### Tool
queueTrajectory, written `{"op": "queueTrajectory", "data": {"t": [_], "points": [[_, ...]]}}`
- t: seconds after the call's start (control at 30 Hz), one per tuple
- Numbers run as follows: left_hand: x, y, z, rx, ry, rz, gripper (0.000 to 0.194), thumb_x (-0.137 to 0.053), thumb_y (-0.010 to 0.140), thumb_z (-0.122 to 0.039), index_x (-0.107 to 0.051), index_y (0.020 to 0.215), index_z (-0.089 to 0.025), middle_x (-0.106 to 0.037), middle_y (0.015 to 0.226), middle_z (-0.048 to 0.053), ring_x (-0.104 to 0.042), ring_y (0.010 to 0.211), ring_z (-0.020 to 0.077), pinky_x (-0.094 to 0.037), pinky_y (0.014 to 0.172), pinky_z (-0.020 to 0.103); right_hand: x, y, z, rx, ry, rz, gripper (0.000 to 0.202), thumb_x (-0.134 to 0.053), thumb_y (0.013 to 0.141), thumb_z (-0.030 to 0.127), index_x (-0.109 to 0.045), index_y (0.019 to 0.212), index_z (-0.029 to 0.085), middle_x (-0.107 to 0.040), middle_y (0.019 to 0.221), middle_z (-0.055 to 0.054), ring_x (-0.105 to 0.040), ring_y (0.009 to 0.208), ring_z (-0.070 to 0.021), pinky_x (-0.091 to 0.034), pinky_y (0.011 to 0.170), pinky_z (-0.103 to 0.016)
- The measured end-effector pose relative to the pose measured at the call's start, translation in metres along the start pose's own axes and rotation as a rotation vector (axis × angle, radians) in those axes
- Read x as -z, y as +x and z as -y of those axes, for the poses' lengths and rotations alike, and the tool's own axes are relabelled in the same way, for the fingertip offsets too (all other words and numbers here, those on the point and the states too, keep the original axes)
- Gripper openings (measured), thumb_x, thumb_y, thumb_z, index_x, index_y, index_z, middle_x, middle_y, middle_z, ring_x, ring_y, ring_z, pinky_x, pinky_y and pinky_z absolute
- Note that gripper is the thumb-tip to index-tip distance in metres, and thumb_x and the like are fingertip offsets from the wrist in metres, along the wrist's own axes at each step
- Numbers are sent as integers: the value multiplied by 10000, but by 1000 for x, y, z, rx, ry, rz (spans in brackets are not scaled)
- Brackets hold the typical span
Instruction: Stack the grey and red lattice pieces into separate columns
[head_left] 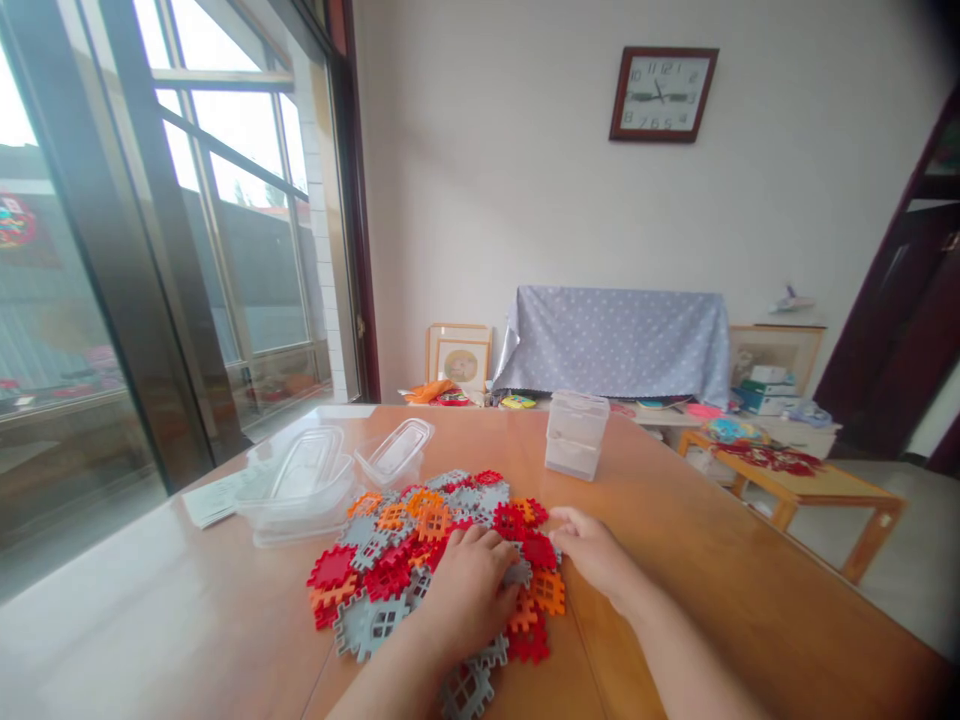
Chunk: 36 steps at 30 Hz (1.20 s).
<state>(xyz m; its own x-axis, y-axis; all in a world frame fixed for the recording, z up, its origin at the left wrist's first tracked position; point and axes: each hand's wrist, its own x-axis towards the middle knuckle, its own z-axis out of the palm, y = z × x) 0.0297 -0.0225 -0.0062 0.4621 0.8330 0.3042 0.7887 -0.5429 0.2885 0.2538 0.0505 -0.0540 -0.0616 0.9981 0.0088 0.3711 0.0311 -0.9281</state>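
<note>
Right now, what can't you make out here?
All in the head view:
What lies under the left hand: hidden by it.
Whether the right hand grips anything: its fingers hide that.
Dark door: cut off by the right edge.
Red things on the wooden side table: too blurred to name.

The hands (471, 592) and forearms (664, 635) are bare.

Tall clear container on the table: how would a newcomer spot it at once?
Find the wooden table, then look beyond the right hand, toward the dotted cloth. The tall clear container stands there; the other clear containers, to its left, are lower and wider.
</note>
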Motion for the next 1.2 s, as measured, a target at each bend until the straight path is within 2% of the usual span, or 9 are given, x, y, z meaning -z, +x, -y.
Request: {"op": "queueTrajectory", "data": {"t": [0.17, 0.3, 0.5, 0.57, 0.73, 0.83, 0.97, 1.13, 1.2], "points": [[1, 2, 3, -36, -94, -58, 183, -467, 931, -238, -649, 914, -238, -683, 928, 51, -578, 908, 215, -422, 838, 316, 1, -6, 12, -128, 175, -53, 544, -644, 742, 342, -577, 1270, 234, -663, 887, -7, -627, 844, -201, -442, 674, -291], [-3, 5, 6, 27, -204, -151, 256, -398, 987, -289, -646, 941, -240, -692, 909, 46, -599, 882, 206, -423, 802, 294, -5, -16, 25, -60, 377, -15, 555, -694, 735, 316, -574, 1271, 235, -668, 996, -34, -640, 937, -208, -473, 703, -289], [-13, 8, 26, 226, -415, -315, 276, -412, 977, -324, -619, 1133, -230, -706, 950, 46, -634, 858, 193, -430, 746, 269, -17, -32, 43, 67, 659, 298, 468, -710, 816, 357, -623, 1260, 235, -672, 1259, -99, -600, 1221, -241, -466, 1002, -374], [-14, 8, 33, 283, -469, -352, 295, -416, 970, -338, -610, 1153, -212, -697, 895, 37, -623, 787, 180, -424, 700, 261, -17, -30, 40, 55, 637, 290, 419, -681, 835, 377, -648, 1220, 214, -704, 1198, -112, -650, 1138, -246, -498, 935, -371], [-12, 9, 40, 325, -539, -417, 299, -441, 940, -362, -622, 1116, -200, -616, 718, -11, -546, 637, 152, -388, 605, 243, -6, -14, 23, -22, 317, -35, 364, -593, 830, 404, -673, 1124, 205, -753, 1022, -84, -703, 916, -235, -495, 706, -316], [-10, 9, 40, 344, -578, -443, 302, -453, 930, -376, -613, 1114, -197, -593, 707, -18, -529, 616, 146, -379, 579, 238, -3, -7, 14, -1, 154, -88, 365, -585, 814, 404, -686, 1103, 205, -756, 1022, -79, -704, 943, -252, -514, 800, -361], [-8, 10, 38, 358, -608, -432, 315, -461, 928, -395, -607, 1120, -191, -589, 719, -16, -530, 618, 147, -388, 581, 243, -11, -9, 9, 138, 4, -34, 482, -658, 780, 387, -660, 1231, 214, -715, 1189, -100, -655, 1118, -272, -489, 972, -403], [-10, 11, 32, 298, -663, -397, 359, -490, 922, -447, -591, 1162, -200, -584, 723, -21, -525, 627, 149, -396, 579, 240, -12, -23, 30, 334, -93, -95, 467, -645, 820, 345, -651, 1274, 238, -660, 1296, -81, -573, 1234, -258, -409, 1087, -426], [-13, 12, 30, 279, -725, -359, 400, -509, 918, -474, -564, 1205, -201, -605, 758, -16, -530, 632, 147, -411, 587, 243, -9, -32, 44, 358, -37, -32, 535, -647, 829, 330, -591, 1356, 260, -616, 1367, -79, -558, 1255, -253, -447, 1044, -407]]}}
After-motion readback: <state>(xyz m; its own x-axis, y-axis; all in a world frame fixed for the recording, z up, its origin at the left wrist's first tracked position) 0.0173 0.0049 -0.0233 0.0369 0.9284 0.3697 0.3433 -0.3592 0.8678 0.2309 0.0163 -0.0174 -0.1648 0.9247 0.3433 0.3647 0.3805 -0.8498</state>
